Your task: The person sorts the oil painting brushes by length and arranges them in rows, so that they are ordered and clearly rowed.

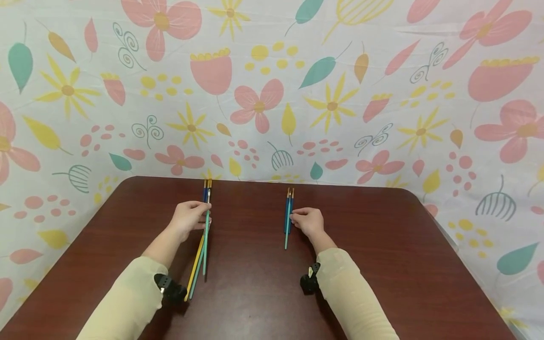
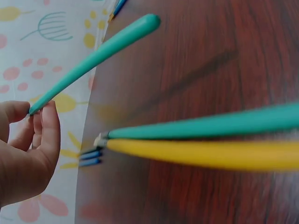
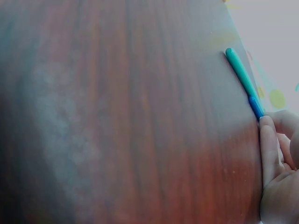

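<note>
My left hand point(image 1: 187, 219) pinches a green paintbrush point(image 1: 206, 252) between thumb and fingers; in the left wrist view its handle point(image 2: 93, 63) tilts up off the table. Beneath it, a yellow paintbrush point(image 1: 194, 269) and a second green paintbrush point(image 2: 210, 125) lie side by side. Blue paintbrushes point(image 1: 205, 193) lie just beyond that hand, partly hidden by it. At the right group, my right hand point(image 1: 309, 221) pinches a blue paintbrush point(image 3: 255, 107), its fingers covering part of it. Alongside lie a teal paintbrush point(image 1: 286, 240) and another blue paintbrush point(image 1: 286, 217).
A dark reddish-brown table point(image 1: 250, 283) carries both groups, set apart left and right near its far edge. Behind it hangs a white cloth point(image 1: 259, 56) with flowers and leaves. Each sleeve has a black wrist camera point(image 1: 170, 286) strapped on.
</note>
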Available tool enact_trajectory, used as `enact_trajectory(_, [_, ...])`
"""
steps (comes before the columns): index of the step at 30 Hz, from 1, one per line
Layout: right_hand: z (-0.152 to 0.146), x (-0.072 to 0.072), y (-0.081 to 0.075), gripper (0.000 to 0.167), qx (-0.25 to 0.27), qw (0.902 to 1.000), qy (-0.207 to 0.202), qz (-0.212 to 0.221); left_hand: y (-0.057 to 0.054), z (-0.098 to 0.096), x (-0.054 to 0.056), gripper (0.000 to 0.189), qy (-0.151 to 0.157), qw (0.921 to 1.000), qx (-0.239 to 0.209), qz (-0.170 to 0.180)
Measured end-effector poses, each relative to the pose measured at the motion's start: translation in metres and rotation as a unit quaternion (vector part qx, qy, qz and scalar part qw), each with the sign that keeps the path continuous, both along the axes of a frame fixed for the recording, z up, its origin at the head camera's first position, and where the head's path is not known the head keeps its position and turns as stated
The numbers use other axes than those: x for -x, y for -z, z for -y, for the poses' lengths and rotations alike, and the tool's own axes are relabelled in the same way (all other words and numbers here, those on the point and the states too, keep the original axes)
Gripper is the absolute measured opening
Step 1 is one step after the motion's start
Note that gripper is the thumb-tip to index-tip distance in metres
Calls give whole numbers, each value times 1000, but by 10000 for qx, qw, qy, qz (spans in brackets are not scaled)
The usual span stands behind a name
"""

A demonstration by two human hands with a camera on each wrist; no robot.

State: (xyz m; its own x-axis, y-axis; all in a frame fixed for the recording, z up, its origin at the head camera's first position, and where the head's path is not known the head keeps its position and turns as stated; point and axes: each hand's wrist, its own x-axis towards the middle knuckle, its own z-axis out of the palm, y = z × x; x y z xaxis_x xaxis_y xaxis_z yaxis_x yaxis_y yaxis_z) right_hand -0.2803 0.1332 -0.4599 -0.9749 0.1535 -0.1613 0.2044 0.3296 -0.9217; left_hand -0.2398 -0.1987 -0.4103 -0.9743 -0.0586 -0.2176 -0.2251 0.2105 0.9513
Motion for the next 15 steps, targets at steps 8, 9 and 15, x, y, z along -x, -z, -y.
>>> enact_trajectory(8, [0, 0, 1, 23, 16, 10000, -9, 38, -1, 17, -5, 42, 144, 9985, 519, -126])
enact_trajectory(9, [0, 0, 1, 23, 26, 10000, -13, 22, -1, 19, -5, 42, 165, 9980, 587, -140])
enact_trajectory(15, [0, 0, 1, 23, 39, 10000, 5, -10, 0, 26, -8, 39, 309, 9945, 965, -246])
